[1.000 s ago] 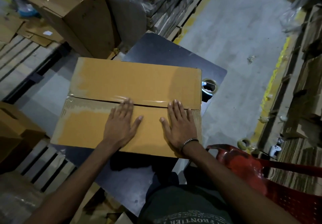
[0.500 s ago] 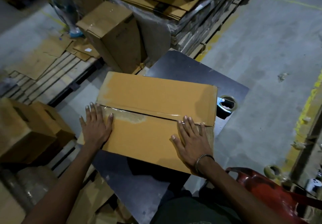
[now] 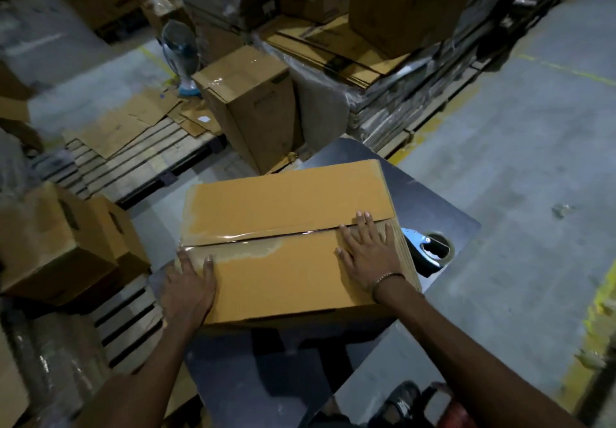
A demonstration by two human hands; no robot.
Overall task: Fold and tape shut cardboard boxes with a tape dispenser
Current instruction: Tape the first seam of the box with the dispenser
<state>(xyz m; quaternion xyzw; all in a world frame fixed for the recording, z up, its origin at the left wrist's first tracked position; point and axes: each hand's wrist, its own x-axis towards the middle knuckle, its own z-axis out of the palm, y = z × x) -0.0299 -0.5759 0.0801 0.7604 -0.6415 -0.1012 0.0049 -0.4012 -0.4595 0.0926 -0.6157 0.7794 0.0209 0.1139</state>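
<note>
A closed cardboard box (image 3: 286,271) lies on a dark table (image 3: 430,201), clear tape running along its centre seam. My left hand (image 3: 190,286) grips the box's near left corner, thumb on top and fingers wrapped over the left edge. My right hand (image 3: 368,251) lies flat on the right end of the top, fingers straight, pressing by the seam. A tape dispenser (image 3: 428,249) with a blue handle sits on the table just right of the box, partly hidden behind it.
A tall taped box (image 3: 253,107) stands beyond the table. Two boxes (image 3: 63,244) sit on a pallet at the left. Flattened cardboard (image 3: 133,124) covers another pallet. Wrapped stacks of flat boxes (image 3: 366,71) rise at the back; concrete floor (image 3: 516,161) lies right.
My left hand slid from the top of the box to its left edge and now wraps the near left corner. The box has turned slightly. My right hand stayed flat at the right end.
</note>
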